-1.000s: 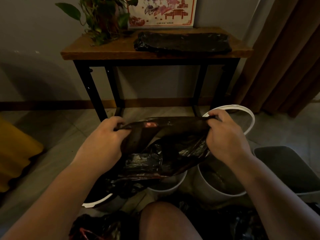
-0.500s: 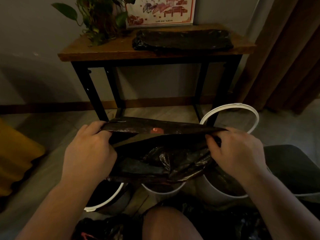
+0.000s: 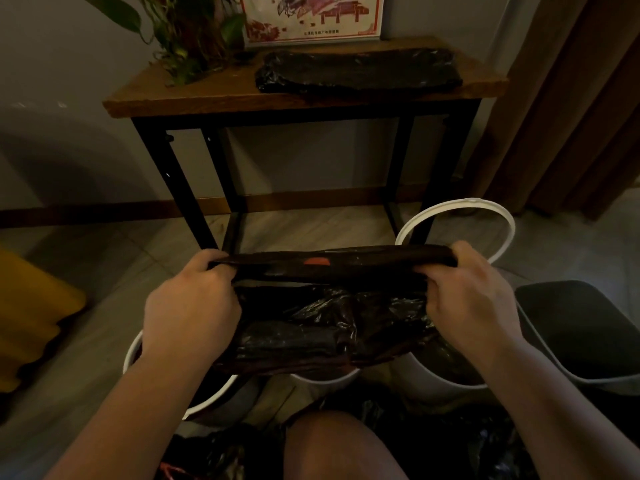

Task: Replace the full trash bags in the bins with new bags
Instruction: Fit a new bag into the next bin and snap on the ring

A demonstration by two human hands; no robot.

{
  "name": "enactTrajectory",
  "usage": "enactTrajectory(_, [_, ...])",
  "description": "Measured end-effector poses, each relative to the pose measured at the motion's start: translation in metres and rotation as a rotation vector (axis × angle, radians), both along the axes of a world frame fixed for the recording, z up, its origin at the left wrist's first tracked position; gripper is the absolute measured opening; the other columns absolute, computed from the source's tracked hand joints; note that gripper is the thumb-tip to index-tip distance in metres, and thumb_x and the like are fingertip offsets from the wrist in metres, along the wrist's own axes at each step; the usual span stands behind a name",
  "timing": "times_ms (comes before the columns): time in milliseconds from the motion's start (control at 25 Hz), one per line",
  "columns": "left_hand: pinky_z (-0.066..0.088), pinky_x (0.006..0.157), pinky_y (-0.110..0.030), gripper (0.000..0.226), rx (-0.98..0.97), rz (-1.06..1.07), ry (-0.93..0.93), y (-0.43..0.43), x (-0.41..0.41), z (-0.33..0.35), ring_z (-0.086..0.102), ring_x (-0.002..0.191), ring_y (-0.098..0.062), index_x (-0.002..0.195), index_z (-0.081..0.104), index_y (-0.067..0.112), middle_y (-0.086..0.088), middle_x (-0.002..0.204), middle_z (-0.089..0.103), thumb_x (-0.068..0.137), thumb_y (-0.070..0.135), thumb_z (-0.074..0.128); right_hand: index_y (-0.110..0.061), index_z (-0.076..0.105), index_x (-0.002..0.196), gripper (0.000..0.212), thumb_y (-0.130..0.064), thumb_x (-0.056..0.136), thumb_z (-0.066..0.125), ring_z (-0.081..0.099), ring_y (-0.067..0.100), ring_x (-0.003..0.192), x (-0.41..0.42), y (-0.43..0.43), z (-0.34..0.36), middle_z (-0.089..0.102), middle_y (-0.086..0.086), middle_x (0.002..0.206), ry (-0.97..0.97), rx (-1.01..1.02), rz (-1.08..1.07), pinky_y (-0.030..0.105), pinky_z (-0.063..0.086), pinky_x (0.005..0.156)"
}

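Note:
A black trash bag (image 3: 322, 317) is stretched between my hands over the floor, its mouth pulled wide and flat. My left hand (image 3: 190, 306) grips the bag's left edge, and my right hand (image 3: 474, 299) grips its right edge. Below the bag stand white bins: one at the left (image 3: 133, 355), one in the middle (image 3: 325, 381), one at the right (image 3: 436, 386). A white ring (image 3: 498, 213) lies on the floor behind my right hand. A stack of folded black bags (image 3: 356, 69) lies on the wooden side table (image 3: 207, 95).
A dark grey bin (image 3: 581, 334) stands at the right. Black bags (image 3: 221, 455) lie on the floor beside my knee (image 3: 332, 448). A potted plant (image 3: 187, 36) and a framed picture (image 3: 311, 15) are on the table. A yellow object (image 3: 31, 317) is left; curtains (image 3: 571, 98) hang right.
My hands have moved apart and lower, pulling the bag's mouth wider and tauter. The view has tilted slightly, so the white ring shows more.

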State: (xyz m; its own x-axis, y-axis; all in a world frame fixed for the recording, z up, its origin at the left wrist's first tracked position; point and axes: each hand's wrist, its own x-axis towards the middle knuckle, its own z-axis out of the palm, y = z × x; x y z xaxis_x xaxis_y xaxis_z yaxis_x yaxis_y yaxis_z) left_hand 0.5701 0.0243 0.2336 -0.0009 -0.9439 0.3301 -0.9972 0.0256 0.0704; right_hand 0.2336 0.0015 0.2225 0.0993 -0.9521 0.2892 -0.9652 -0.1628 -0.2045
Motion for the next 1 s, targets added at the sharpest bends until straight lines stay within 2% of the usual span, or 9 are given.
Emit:
enactTrajectory(80, [0.017, 0.046, -0.016, 0.021, 0.009, -0.006, -0.015, 0.0, -0.004, -0.001, 0.044, 0.057, -0.012, 0.101, 0.079, 0.018, -0.005, 0.113, 0.07, 0.081, 0.012, 0.078, -0.027, 0.072, 0.129, 0.036, -0.018, 0.095, 0.067, 0.056, 0.014, 0.078, 0.0, -0.001, -0.001, 0.055, 0.002, 0.116, -0.039, 0.037, 0.009, 0.035, 0.058, 0.068])
enactTrajectory(200, [0.029, 0.048, -0.02, 0.039, 0.086, -0.083, -0.057, 0.001, -0.006, 0.0, 0.065, 0.06, -0.028, 0.104, 0.081, 0.031, -0.008, 0.11, 0.073, 0.075, 0.006, 0.08, -0.029, 0.07, 0.13, 0.04, -0.013, 0.094, 0.067, 0.049, 0.01, 0.083, -0.002, -0.003, -0.004, 0.046, 0.002, 0.133, -0.076, 0.048, 0.002, 0.027, 0.053, 0.074])
enactTrajectory(320, [0.035, 0.048, -0.024, 0.026, 0.077, -0.048, -0.074, 0.001, -0.005, 0.0, 0.067, 0.061, -0.031, 0.095, 0.083, 0.028, -0.004, 0.105, 0.072, 0.078, 0.01, 0.077, -0.025, 0.069, 0.129, 0.038, -0.015, 0.092, 0.068, 0.044, 0.005, 0.082, -0.008, -0.005, -0.006, 0.044, -0.001, 0.146, -0.081, 0.074, 0.009, 0.022, 0.043, 0.072])
enactTrajectory(440, [0.028, 0.048, -0.023, 0.007, -0.036, 0.011, -0.071, 0.0, -0.004, -0.001, 0.057, 0.055, -0.025, 0.089, 0.08, 0.017, -0.001, 0.087, 0.064, 0.086, 0.018, 0.074, -0.018, 0.073, 0.115, 0.022, -0.019, 0.093, 0.067, 0.045, 0.004, 0.066, -0.006, -0.007, -0.009, 0.061, 0.004, 0.129, -0.031, 0.054, -0.002, 0.018, 0.036, 0.059])
enactTrajectory(520, [0.03, 0.055, -0.027, 0.01, -0.101, -0.014, -0.084, -0.002, -0.002, -0.004, 0.055, 0.066, -0.024, 0.092, 0.081, 0.015, -0.002, 0.082, 0.058, 0.084, 0.016, 0.074, -0.017, 0.073, 0.102, 0.01, -0.02, 0.093, 0.069, 0.045, 0.003, 0.06, -0.001, -0.005, -0.01, 0.066, 0.003, 0.107, -0.023, 0.001, -0.029, 0.017, 0.033, 0.055])
enactTrajectory(680, [0.035, 0.064, -0.029, 0.027, -0.032, -0.061, -0.092, -0.005, 0.002, -0.01, 0.035, 0.085, -0.015, 0.105, 0.082, 0.027, 0.004, 0.089, 0.042, 0.082, 0.016, 0.074, -0.021, 0.071, 0.085, 0.011, -0.014, 0.077, 0.075, 0.05, 0.017, 0.08, 0.003, -0.002, -0.008, 0.06, 0.002, 0.088, 0.058, -0.089, -0.009, 0.033, 0.041, 0.065])
enactTrajectory(760, [0.04, 0.064, -0.03, 0.028, -0.032, -0.067, -0.036, -0.005, 0.004, -0.01, 0.039, 0.084, -0.017, 0.102, 0.082, 0.022, 0.004, 0.092, 0.035, 0.077, 0.009, 0.078, -0.021, 0.07, 0.077, 0.013, -0.011, 0.071, 0.077, 0.048, 0.018, 0.081, 0.003, -0.002, -0.009, 0.057, 0.003, 0.088, 0.079, -0.089, 0.002, 0.032, 0.04, 0.064])
enactTrajectory(920, [0.027, 0.052, -0.016, 0.025, 0.042, -0.017, 0.043, -0.002, 0.003, -0.011, 0.031, 0.062, -0.005, 0.097, 0.074, 0.011, -0.002, 0.105, 0.038, 0.075, 0.002, 0.081, -0.018, 0.075, 0.103, 0.019, -0.012, 0.085, 0.075, 0.052, 0.013, 0.077, 0.001, -0.002, -0.016, 0.058, 0.002, 0.104, 0.002, 0.022, -0.068, 0.028, 0.046, 0.061])
enactTrajectory(1000, [0.031, 0.052, -0.015, 0.024, 0.082, -0.002, 0.079, -0.001, 0.001, -0.015, 0.04, 0.059, -0.007, 0.096, 0.073, 0.009, -0.01, 0.124, 0.046, 0.075, 0.004, 0.082, -0.015, 0.073, 0.107, 0.016, -0.014, 0.091, 0.072, 0.054, 0.011, 0.071, 0.001, -0.001, -0.018, 0.06, 0.002, 0.106, -0.033, 0.035, -0.073, 0.023, 0.047, 0.06])
